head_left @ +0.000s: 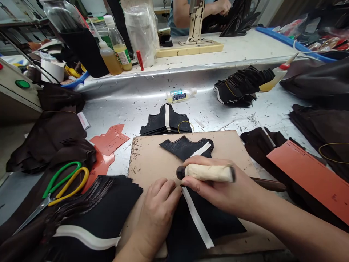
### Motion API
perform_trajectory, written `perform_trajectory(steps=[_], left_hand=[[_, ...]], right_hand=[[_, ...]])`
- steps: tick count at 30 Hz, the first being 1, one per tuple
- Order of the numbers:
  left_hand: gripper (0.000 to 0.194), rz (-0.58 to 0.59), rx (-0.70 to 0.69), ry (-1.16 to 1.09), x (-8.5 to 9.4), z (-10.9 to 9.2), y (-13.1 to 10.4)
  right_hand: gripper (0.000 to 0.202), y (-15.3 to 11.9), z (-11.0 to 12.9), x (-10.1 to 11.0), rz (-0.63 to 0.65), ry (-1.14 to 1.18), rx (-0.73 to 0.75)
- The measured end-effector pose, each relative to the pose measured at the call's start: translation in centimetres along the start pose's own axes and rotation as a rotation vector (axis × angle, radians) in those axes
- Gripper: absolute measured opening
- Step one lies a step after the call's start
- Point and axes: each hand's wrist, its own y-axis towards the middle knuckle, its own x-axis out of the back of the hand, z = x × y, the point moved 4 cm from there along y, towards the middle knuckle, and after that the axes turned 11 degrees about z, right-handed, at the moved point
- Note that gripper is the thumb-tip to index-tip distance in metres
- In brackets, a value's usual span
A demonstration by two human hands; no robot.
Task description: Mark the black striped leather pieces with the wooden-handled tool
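Note:
My right hand (pixel 215 183) is closed around a short tool wrapped in cream tape (pixel 208 172), with dark ends; its exact kind cannot be made out. Beneath it lies a black leather piece (pixel 226 218) with a white tape strip (pixel 197 218) down it. My left hand (pixel 159 207) has its fingers curled together and pressed on this piece beside the strip; the fingertips are partly hidden. Just beyond, another black scalloped part (pixel 180 147) with a white strip rests on the tan board (pixel 149 156). A brown wooden handle (pixel 269 184) sticks out behind my right wrist.
Scissors (pixel 65 182) and stacked black pieces (pixel 95 214) lie left, near orange templates (pixel 105 145). Behind the board are a black stack (pixel 155 122) and a small bottle (pixel 180 95). An orange strip (pixel 313 174) covers dark pieces at right. Across the bench, a person's arm (pixel 181 12) shows.

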Motion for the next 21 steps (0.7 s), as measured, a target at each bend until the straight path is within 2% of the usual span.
perform_trajectory(steps=[2, 6, 11, 16, 18, 21], left_hand=[[0.020, 0.002, -0.006, 0.003, 0.0, 0.0, 0.0], [0.020, 0.009, -0.015, -0.014, -0.1, 0.0, -0.1], [0.016, 0.007, 0.031, -0.056, -0.2, 0.1, -0.2], [0.011, -0.035, 0.157, -0.144, -0.3, 1.0, -0.7], [0.013, -0.026, 0.192, -0.158, -0.3, 1.2, -1.0], [0.014, -0.009, 0.157, -0.122, -0.2, 0.7, -1.2]], right_hand=[[0.016, 0.1, 0.0, -0.1, -0.006, -0.022, 0.001], [0.026, 0.5, -0.1, -0.6, 0.151, -0.130, -0.013], [0.018, -0.3, 0.4, 0.4, -0.062, 0.024, 0.010], [0.029, 0.0, -0.8, -1.9, 0.128, -0.151, -0.073], [0.028, 0.2, -1.2, -2.2, 0.139, -0.174, -0.087], [0.028, 0.3, -1.0, -1.7, 0.142, -0.183, -0.076]])
